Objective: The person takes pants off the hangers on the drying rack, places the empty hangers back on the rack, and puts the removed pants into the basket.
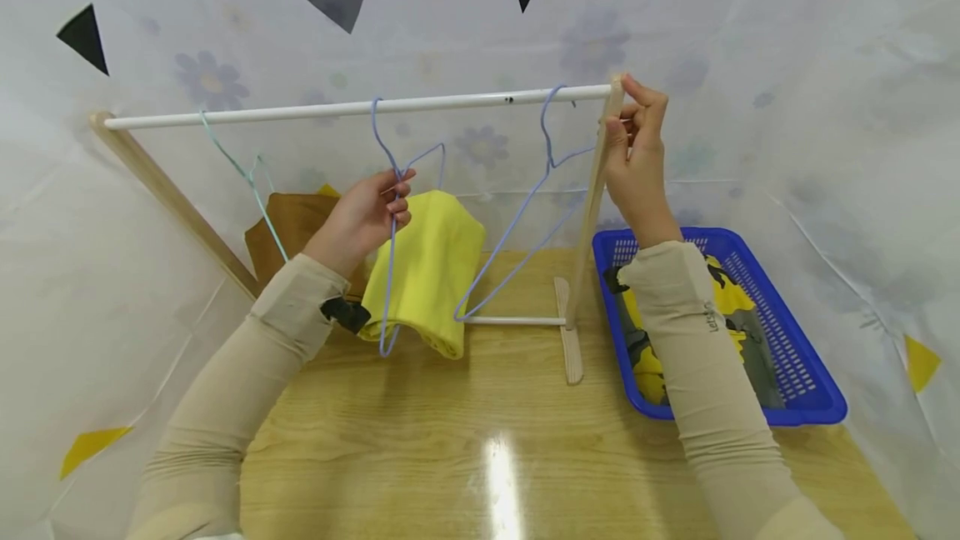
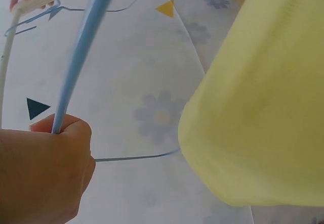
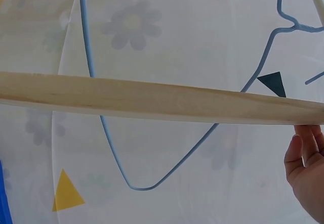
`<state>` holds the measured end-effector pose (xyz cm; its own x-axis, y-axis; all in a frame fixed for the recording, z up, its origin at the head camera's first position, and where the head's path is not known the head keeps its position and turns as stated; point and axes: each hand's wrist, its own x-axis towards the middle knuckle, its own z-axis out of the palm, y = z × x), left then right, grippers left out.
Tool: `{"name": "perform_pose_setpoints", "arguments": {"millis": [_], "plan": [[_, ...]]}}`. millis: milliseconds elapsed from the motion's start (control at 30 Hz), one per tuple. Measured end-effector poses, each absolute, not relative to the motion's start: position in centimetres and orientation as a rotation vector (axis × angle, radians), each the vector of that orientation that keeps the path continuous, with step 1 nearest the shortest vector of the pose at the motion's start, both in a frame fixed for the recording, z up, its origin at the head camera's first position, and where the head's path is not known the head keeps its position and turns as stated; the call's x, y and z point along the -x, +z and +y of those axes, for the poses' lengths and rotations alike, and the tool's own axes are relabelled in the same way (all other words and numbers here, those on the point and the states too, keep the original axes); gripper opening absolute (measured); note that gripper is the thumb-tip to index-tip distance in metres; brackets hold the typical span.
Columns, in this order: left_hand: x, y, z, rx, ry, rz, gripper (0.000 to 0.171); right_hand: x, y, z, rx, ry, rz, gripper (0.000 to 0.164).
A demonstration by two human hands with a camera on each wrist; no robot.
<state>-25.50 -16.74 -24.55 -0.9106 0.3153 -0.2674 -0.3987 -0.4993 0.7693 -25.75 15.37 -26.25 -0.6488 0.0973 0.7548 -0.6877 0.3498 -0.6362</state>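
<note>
In the head view my left hand [image 1: 367, 219] pinches a blue wire hanger [image 1: 387, 290] just below its hook, which loops over the white rail [image 1: 300, 113]. A folded yellow cloth [image 1: 431, 265] drapes over that hanger. At the rack's right end, my right hand [image 1: 640, 161] grips the top of the wooden post [image 1: 595, 190]. Just left of that post hangs a bare blue hanger [image 1: 510, 227]. The left wrist view shows the fingers around the hanger, with the yellow cloth [image 2: 258, 113] beside them. From the right wrist, my hand [image 3: 309, 168] touches the post [image 3: 152, 97].
Further left, a mint hanger [image 1: 243, 173] and a brown cloth [image 1: 296, 227] hang from the rail. A blue basket [image 1: 806, 357] on the wooden table [image 1: 420, 448] holds yellow, black and grey patterned fabric [image 1: 750, 332]. A flowered white sheet surrounds the table.
</note>
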Motion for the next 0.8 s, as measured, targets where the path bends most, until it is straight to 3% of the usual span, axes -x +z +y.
{"name": "perform_pose_setpoints", "arguments": {"millis": [633, 800], "plan": [[25.7, -25.2, -17.1, 0.113, 2.497, 1.157, 0.037, 26.6, -26.8, 14.7, -0.554, 1.367, -1.862, 0.040], [25.8, -25.3, -17.2, 0.100, 2.508, 1.151, 0.031, 26.0, -26.3, 14.2, -0.545, 1.368, -1.868, 0.039]]}}
